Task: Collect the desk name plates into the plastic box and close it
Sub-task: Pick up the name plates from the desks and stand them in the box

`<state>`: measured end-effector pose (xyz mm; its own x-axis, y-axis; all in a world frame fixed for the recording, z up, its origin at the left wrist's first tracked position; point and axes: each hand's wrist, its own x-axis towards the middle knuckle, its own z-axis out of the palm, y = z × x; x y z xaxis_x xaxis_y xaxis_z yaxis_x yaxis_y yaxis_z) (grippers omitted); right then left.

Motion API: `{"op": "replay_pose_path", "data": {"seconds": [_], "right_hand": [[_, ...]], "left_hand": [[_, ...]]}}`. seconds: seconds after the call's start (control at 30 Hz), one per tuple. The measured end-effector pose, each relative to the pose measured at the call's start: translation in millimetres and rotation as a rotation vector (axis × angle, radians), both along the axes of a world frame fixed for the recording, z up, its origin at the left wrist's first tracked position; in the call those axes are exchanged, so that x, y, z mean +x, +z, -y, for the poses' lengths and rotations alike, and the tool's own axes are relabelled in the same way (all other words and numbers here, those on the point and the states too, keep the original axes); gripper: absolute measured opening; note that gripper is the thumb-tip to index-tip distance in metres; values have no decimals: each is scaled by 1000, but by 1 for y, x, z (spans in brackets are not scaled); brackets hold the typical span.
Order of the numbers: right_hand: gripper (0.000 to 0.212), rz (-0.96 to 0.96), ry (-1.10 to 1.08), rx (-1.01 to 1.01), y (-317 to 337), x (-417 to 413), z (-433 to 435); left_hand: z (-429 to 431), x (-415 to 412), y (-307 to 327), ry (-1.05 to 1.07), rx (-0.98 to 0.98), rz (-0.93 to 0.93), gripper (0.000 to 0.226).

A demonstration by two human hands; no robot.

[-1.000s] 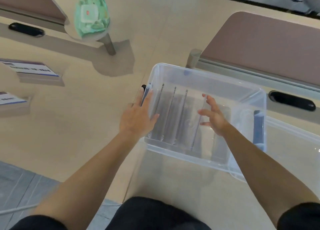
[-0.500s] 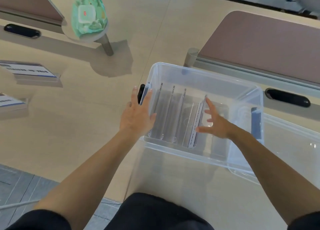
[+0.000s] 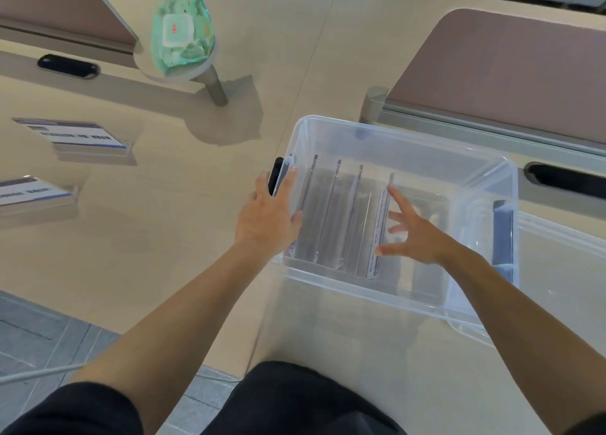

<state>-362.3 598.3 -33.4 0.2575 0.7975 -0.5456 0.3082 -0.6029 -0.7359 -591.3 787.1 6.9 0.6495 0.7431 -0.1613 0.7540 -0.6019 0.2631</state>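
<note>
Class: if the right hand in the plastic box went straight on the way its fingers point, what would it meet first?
Probably the nearest upright name plate, just beyond the right hand; depth is unclear.

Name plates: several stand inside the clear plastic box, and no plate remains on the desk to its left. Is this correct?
Not entirely. Several name plates do stand inside the plastic box, but two remain on the desk to its left: a far plate and a near plate. The head view shows them.
</note>
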Motion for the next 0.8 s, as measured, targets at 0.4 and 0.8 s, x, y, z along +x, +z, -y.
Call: {"op": "replay_pose_path", "data": {"seconds": [0.4,0.8], "right_hand": [[124,11,41,-26,7,-11,-18],[126,39,74,-47,5,-11,-20]], "left_hand": [[-1,1,2,-35,9,-39,84],[-3,1,-1,-44,20,-53,85]]}}
